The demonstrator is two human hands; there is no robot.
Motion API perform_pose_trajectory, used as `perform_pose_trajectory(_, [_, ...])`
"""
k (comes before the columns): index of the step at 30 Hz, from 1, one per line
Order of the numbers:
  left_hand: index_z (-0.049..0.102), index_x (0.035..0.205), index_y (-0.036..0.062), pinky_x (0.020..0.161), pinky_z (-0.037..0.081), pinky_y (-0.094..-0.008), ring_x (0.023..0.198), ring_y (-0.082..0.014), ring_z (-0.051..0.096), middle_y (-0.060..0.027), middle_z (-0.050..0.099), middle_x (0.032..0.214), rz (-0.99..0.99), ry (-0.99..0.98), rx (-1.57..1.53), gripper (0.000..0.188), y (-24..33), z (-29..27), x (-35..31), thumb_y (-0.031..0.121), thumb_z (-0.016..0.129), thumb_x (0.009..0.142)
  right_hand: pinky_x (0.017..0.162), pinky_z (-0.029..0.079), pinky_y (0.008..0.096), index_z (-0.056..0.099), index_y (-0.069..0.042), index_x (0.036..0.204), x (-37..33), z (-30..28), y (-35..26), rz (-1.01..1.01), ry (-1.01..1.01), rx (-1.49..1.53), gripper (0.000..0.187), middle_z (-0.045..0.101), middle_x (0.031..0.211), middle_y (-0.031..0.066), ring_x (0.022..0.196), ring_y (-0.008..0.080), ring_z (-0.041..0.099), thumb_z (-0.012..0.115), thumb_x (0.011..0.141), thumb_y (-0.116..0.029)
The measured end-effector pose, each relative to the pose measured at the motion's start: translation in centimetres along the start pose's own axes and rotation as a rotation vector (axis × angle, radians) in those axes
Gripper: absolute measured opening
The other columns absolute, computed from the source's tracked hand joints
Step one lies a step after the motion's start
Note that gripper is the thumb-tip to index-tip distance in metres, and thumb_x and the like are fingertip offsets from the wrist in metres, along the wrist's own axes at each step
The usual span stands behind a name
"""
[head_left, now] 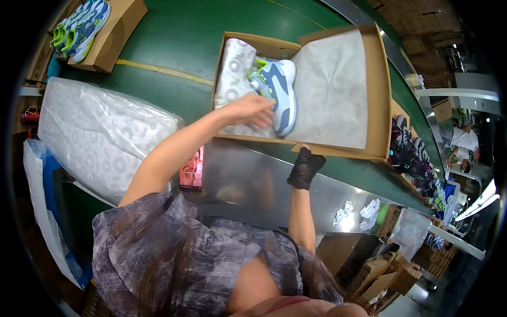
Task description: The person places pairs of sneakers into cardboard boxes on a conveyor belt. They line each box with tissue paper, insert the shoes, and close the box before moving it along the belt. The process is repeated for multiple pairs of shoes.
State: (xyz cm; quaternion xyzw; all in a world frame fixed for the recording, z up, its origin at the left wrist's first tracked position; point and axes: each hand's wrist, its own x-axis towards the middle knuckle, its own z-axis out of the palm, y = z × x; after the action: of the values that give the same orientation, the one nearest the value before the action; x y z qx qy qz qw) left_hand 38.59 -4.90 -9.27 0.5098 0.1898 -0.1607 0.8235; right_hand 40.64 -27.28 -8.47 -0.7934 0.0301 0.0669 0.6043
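Note:
An open cardboard box (381, 105) lies across the green conveyor, lined with white patterned tissue paper (332, 90). Inside rests a blue and white sneaker (281, 90) with lime-green trim, on its side. My left hand (253, 110) is bare and reaches over the box's left part, its fingers apart and slightly blurred, the tips right beside the sneaker. I cannot tell whether they touch it. My right hand (306, 168), in a black fingerless glove, is closed at the box's near edge, a fingertip on the rim; its other fingers are mostly hidden.
A plastic-wrapped stack of patterned tissue (100, 132) lies at left. A phone (191, 170) with a lit screen is on the metal ledge (237, 174). Small white packets (369, 208) lie farther right. More sneakers stand at the far-left box (113, 37) and the right (409, 148).

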Motion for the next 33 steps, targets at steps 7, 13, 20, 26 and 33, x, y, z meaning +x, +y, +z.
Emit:
perform_pose_trajectory(7, [0.054,0.1,-0.0028,0.072,0.042,-0.0299,0.079,-0.0142,0.052,-0.0063,0.057,0.085,0.418,0.742,0.074,0.049,-1.0,-5.2,-5.3,0.044,0.044,0.087,0.087,0.031,0.0507,0.042,-0.018,0.124,-0.2,2.4,2.4,-0.877,-0.286,-1.131,0.07,0.028,0.135,0.0162,0.124,0.0363,0.026,0.048,0.06,0.01])
perform_pose_trajectory(13, [0.05,0.112,-0.0003,0.084,0.039,-0.0357,0.102,-0.0219,0.049,-0.0137,0.055,0.108,0.113,0.577,0.1,0.057,-1.5,-8.5,-4.4,0.045,0.057,0.077,0.09,0.031,0.0516,0.041,-0.022,0.127,-0.7,2.5,-0.4,-0.809,-0.414,-1.089,0.069,0.029,0.135,0.0168,0.125,0.0369,0.027,0.05,0.064,0.005])
perform_pose_trajectory(20, [0.047,0.119,0.004,0.085,0.043,-0.0376,0.098,-0.0234,0.054,-0.0135,0.054,0.112,0.127,0.151,-0.48,0.074,2.8,-8.5,-3.3,0.061,0.051,0.071,0.089,0.029,0.0471,0.043,-0.025,0.125,1.4,0.0,-9.8,-0.917,-0.448,-0.931,0.072,0.038,0.13,0.0113,0.12,0.029,0.034,0.058,0.058,-0.001])
perform_pose_trajectory(26, [0.04,0.124,0.0022,0.08,0.044,-0.0342,0.099,-0.0235,0.054,-0.0148,0.051,0.115,0.141,0.208,-0.274,0.08,0.2,-4.5,-6.5,0.06,0.05,0.071,0.093,0.03,0.0435,0.041,-0.02,0.126,-2.4,-5.2,-16.2,-0.911,-0.847,-1.277,0.069,0.043,0.124,0.016,0.115,0.0302,0.04,0.07,0.063,-0.023])
perform_pose_trajectory(33, [0.026,0.132,-0.0003,0.099,0.028,-0.0385,0.12,-0.0301,0.034,-0.0212,0.035,0.128,0.494,0.118,0.592,0.087,-1.9,3.9,-14.7,0.043,0.063,0.066,0.083,0.042,0.037,0.052,-0.003,0.109,2.9,-3.8,-15.3,-1.147,-0.185,-0.65,0.054,0.053,0.11,0.019,0.101,0.0323,0.051,0.067,0.071,-0.038])
